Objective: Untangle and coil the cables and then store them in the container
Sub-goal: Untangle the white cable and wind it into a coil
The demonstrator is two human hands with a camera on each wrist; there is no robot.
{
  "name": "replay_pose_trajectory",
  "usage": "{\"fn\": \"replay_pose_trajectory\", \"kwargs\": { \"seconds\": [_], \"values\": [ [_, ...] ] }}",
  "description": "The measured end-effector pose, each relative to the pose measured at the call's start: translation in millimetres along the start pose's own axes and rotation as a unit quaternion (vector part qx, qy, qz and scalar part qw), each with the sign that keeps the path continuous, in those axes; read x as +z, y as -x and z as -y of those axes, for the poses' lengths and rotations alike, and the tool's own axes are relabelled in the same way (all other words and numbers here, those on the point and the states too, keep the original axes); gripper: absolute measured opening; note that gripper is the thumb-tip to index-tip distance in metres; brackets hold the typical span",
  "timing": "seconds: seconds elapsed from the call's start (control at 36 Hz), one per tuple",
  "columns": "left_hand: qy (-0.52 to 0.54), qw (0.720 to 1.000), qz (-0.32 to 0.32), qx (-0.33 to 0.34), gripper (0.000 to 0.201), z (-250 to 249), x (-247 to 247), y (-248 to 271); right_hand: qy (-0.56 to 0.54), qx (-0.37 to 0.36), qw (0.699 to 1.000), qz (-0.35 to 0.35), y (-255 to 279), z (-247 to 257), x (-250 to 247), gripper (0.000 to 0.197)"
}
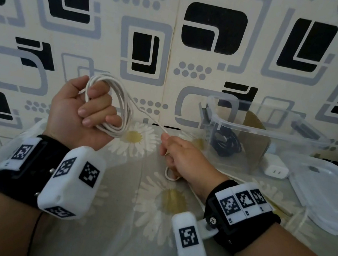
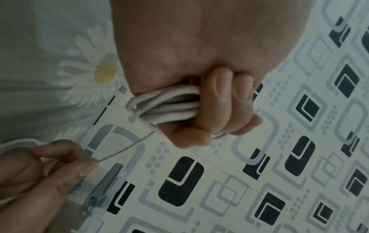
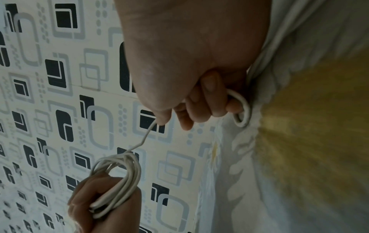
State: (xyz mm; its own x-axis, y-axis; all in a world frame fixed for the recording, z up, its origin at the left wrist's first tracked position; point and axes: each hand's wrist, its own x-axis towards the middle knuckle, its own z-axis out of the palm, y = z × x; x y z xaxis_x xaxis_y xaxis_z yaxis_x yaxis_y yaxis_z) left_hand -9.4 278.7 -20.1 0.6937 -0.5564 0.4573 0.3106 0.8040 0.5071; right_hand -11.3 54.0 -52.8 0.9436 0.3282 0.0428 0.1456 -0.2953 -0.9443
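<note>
A white cable coil (image 1: 119, 110) of several loops hangs from my left hand (image 1: 85, 111), whose fingers curl round the bundle (image 2: 169, 107) above the daisy-print cloth. One strand (image 1: 147, 115) runs taut from the coil down to my right hand (image 1: 181, 157), which pinches it between thumb and fingers; a small loop (image 3: 242, 110) of cable pokes out under that hand. The rest of the white cable trails right over the cloth (image 1: 251, 178). The clear plastic container (image 1: 253, 129) stands at the back right with a coiled black cable (image 1: 226, 144) inside.
The container's clear lid (image 1: 328, 194) lies at the right edge of the cloth. A white charger plug (image 1: 276, 169) rests between lid and container. A patterned wall (image 1: 150, 23) rises directly behind the surface. The daisy-print cloth (image 1: 124, 221) covers the surface in front.
</note>
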Motion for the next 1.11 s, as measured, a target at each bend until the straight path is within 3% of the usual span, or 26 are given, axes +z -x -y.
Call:
{"fn": "replay_pose_trajectory", "kwargs": {
  "seconds": [0.17, 0.28, 0.44, 0.61, 0.72, 0.86, 1.0, 1.11],
  "values": [
    [0.017, 0.987, -0.100, 0.122, 0.026, -4.7, -1.5, 5.7, -0.012, -0.006, 1.000, -0.010, 0.3, -2.5, -1.0, 0.005],
    [0.051, 0.967, -0.163, 0.189, 0.018, -1.9, 1.6, 3.8, 0.022, -0.030, 0.999, 0.008, 3.8, -2.1, -0.8, 0.016],
    [0.011, 0.953, -0.212, 0.216, 0.015, 4.6, 3.6, 0.2, 0.051, -0.078, 0.994, 0.065, 11.2, 1.1, -1.0, 0.020],
    [-0.031, 0.958, -0.215, 0.186, 0.015, 10.0, -2.4, -4.6, 0.054, -0.093, 0.989, 0.098, 13.3, 1.6, -1.7, 0.022],
    [-0.143, 0.945, -0.249, 0.158, 0.017, 18.1, 3.0, -11.1, 0.048, -0.108, 0.990, 0.082, 12.3, 0.8, -1.0, 0.021],
    [-0.298, 0.908, -0.276, 0.106, 0.024, 38.6, 8.5, -18.1, 0.080, -0.158, 0.983, 0.047, 9.8, 1.4, -1.1, 0.019],
    [-0.409, 0.872, -0.263, 0.052, 0.022, 48.6, 3.0, -16.7, 0.111, -0.191, 0.975, 0.025, 8.9, 2.6, -1.8, 0.016],
    [-0.544, 0.799, -0.257, 0.021, 0.030, 49.8, -1.3, -11.4, 0.050, -0.177, 0.982, 0.039, 11.7, 4.6, -1.0, 0.015]
  ]
}}
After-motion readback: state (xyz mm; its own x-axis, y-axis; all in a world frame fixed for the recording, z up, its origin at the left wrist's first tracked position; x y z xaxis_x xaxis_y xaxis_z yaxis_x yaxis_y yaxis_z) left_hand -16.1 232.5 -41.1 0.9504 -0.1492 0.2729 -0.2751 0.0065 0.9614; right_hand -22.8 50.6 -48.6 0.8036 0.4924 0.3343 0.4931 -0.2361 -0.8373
